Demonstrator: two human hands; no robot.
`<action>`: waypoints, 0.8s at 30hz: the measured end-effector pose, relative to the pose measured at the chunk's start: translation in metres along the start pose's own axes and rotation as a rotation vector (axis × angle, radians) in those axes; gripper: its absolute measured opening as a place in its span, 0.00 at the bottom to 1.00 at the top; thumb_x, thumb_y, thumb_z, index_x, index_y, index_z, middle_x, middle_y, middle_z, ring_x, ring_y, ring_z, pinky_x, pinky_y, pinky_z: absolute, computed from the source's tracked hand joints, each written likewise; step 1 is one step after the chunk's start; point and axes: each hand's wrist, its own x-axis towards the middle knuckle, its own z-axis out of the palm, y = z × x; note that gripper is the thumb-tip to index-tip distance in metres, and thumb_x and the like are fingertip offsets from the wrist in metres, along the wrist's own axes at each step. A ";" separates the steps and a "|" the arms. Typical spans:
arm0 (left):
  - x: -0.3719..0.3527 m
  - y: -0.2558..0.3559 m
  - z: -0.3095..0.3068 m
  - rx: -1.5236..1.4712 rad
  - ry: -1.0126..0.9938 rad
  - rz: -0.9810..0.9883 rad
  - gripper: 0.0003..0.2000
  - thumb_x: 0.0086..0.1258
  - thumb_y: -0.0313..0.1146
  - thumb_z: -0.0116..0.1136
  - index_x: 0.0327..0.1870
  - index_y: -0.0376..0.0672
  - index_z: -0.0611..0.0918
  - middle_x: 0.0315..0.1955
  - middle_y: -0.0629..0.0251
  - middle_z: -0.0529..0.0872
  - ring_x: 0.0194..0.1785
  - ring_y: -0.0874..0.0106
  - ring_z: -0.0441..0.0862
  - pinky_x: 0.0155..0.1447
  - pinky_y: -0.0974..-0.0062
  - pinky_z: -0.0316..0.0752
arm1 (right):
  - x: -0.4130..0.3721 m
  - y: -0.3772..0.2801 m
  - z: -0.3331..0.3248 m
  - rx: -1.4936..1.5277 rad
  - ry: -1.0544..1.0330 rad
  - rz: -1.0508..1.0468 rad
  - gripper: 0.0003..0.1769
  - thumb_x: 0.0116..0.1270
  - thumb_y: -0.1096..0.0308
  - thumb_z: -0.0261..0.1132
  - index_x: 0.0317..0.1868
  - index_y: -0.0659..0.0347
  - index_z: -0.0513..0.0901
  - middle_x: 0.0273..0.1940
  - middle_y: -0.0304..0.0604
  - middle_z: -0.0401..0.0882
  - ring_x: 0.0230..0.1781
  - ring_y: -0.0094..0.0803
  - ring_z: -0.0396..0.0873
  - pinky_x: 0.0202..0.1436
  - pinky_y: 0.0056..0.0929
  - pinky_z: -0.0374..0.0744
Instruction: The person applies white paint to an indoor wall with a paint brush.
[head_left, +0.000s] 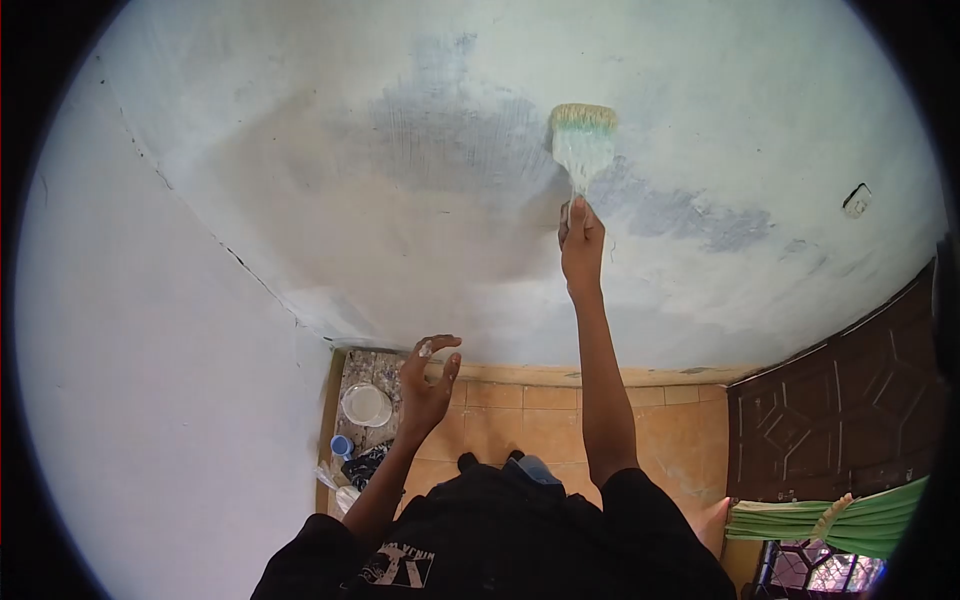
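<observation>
My right hand [582, 246] is wrapped round the handle of a wide paint brush [583, 145], whose pale bristles point up against the wall [420, 230]. White paint coats the brush, with a green tint below the bristles. Grey patches show on the wall to the left and right of it. Lower down, my left hand [430, 380] is raised with thumb and fingers apart, holding nothing, and has white paint on its fingers.
A paint-spattered board [358, 366] at the lower left bears a white tub [367, 405] and a blue cup [342, 445]. Dark cloth lies beside them. Tiled floor [500, 420] lies below; a dark carved door [840, 400] and green curtain [870, 515] stand at right.
</observation>
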 end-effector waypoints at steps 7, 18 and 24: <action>0.002 0.003 0.020 -0.057 0.016 -0.064 0.07 0.67 0.25 0.59 0.45 0.37 0.82 0.43 0.57 0.85 0.51 0.63 0.82 0.58 0.67 0.73 | -0.076 0.069 -0.017 -0.037 -0.071 0.169 0.24 0.80 0.51 0.47 0.24 0.53 0.61 0.19 0.26 0.54 0.18 0.13 0.51 0.20 0.20 0.53; 0.014 0.024 0.049 -0.074 -0.006 0.014 0.06 0.67 0.25 0.59 0.44 0.38 0.82 0.41 0.59 0.85 0.48 0.65 0.82 0.56 0.68 0.73 | 0.001 0.036 -0.019 -0.030 -0.039 0.064 0.27 0.79 0.48 0.45 0.23 0.54 0.60 0.17 0.26 0.53 0.17 0.14 0.50 0.20 0.21 0.51; 0.010 0.029 0.055 -0.072 0.042 -0.033 0.06 0.68 0.25 0.59 0.43 0.38 0.82 0.41 0.59 0.85 0.48 0.65 0.82 0.56 0.68 0.73 | -0.083 0.079 -0.025 0.089 -0.076 0.228 0.27 0.80 0.48 0.44 0.23 0.54 0.59 0.18 0.27 0.52 0.18 0.15 0.51 0.21 0.21 0.53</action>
